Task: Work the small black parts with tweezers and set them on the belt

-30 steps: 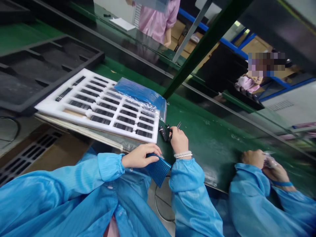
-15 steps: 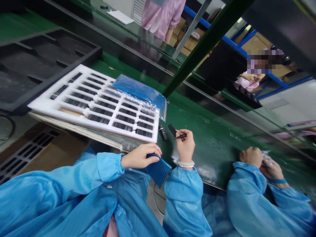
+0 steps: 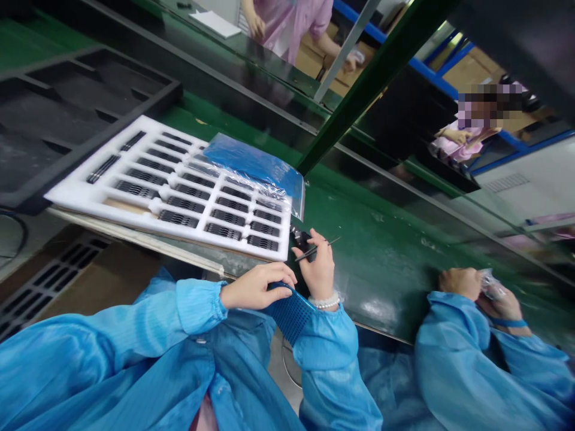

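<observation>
My left hand (image 3: 256, 288) is closed around the upper edge of a blue sheet with a grid of small dots or holes (image 3: 291, 316), which hangs over the table's near edge. A thin dark pair of tweezers (image 3: 305, 254) lies across the fingers of my right hand (image 3: 320, 272). The fingertips of that hand are at small black parts (image 3: 302, 236) on the table, and partly cover them. Just left of these parts is a white foam tray (image 3: 72, 187) with rows of black slotted pieces in its pockets.
A clear plastic bag with a blue sheet (image 3: 256, 164) lies over the tray's far side. Behind on the left stands a large black tray (image 3: 173, 96). A green post (image 3: 359, 99) rises beyond the table (image 3: 377, 239). At right, a co-worker's hands (image 3: 462, 284) hold something in clear plastic.
My right hand has moved left with the tweezers, toward the foam tray and onto the black parts. My left hand keeps the blue sheet in place. Across the table, a person's arms have spread apart.
</observation>
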A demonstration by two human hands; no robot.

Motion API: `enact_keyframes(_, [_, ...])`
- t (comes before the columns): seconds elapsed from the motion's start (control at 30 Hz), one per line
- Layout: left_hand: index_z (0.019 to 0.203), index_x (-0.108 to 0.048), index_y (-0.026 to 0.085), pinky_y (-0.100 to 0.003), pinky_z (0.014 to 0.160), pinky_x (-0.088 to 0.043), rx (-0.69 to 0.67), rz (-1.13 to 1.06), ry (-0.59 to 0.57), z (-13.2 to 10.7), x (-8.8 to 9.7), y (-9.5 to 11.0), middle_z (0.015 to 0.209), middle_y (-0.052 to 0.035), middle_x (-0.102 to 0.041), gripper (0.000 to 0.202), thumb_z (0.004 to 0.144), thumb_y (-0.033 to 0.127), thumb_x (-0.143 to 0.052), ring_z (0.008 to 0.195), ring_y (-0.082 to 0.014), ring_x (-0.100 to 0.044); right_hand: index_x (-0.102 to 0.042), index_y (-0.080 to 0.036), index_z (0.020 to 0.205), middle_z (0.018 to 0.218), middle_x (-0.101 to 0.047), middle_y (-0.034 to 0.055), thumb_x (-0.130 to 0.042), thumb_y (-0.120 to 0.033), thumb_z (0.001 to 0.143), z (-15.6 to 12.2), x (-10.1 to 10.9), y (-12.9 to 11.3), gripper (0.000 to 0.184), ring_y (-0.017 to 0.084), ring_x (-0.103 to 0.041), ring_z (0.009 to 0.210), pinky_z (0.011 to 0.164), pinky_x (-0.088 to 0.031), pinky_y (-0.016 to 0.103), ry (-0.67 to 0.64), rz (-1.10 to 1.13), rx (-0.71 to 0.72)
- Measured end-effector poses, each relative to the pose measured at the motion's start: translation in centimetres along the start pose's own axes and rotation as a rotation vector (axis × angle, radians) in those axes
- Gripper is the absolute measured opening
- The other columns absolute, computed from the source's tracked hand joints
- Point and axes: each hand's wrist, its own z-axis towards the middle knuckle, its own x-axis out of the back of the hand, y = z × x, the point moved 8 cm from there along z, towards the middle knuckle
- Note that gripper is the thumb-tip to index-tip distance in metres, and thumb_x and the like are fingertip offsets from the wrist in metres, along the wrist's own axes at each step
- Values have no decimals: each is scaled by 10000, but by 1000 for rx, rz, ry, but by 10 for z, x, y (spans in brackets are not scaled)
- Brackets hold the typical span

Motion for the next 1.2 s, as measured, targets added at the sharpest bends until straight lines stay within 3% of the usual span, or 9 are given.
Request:
enact_keyframes(0.07, [864,-631,130,-268,891,-460,0,-4,-1,0,0,0,985,-82,-636,103,869,182,-543,932,-150,-603,-493,-207,976,1273,-568,150,-619,-370,779,8,-8,9,285,265,-538,1156,915,-468,439,-92,22,-57])
enact_keyframes(0.17, [861,-630,128,-266,886,-460,-1,2,3,0,0,-1,977,-81,-637,99,866,180,-546,925,-150,-604,-478,-226,967,1157,-634,107,-592,-347,792,22,-20,15,242,237,-610,1020,835,-498,396,-229,37,-62])
enact_keyframes(0.43, [856,-630,135,-275,881,-467,-11,-5,3,0,0,1,971,-81,-640,119,877,202,-533,922,-151,-606,-558,-236,922,898,-643,55,-608,-266,766,44,-27,10,166,221,-593,860,785,-461,335,-336,-51,38])
enact_keyframes(0.53, [852,-628,142,-284,887,-467,-3,-13,-5,0,0,2,976,-80,-642,133,882,214,-521,930,-155,-608,-564,-239,938,860,-625,32,-601,-287,774,50,-17,36,175,198,-588,815,726,-453,299,-306,-95,-31])
enact_keyframes(0.73, [874,-626,144,-278,882,-461,7,-13,-34,0,-1,2,988,-76,-634,132,887,211,-513,938,-155,-606,-580,-203,881,783,-612,25,-589,-298,799,70,28,133,125,166,-567,716,669,-435,297,-113,-229,-342])
enact_keyframes(0.83, [877,-623,151,-275,885,-459,17,-12,-40,0,-2,1,1001,-71,-632,122,886,208,-516,949,-155,-604,-594,-171,855,769,-607,4,-601,-346,828,76,40,164,178,130,-567,694,670,-462,293,-81,-243,-449])
enact_keyframes(1.07, [860,-625,147,-252,883,-457,28,-20,-43,0,-3,1,986,-66,-634,111,881,192,-525,939,-143,-605,-592,-135,987,933,-628,24,-550,-366,888,92,51,191,255,125,-613,795,719,-527,312,-82,-126,-568])
enact_keyframes(1.2, [864,-624,147,-253,882,-456,31,-24,-47,0,-3,1,989,-65,-632,108,879,190,-526,944,-144,-604,-595,-137,1003,966,-630,31,-568,-349,880,106,45,195,246,133,-618,824,737,-533,323,-124,-40,-605])
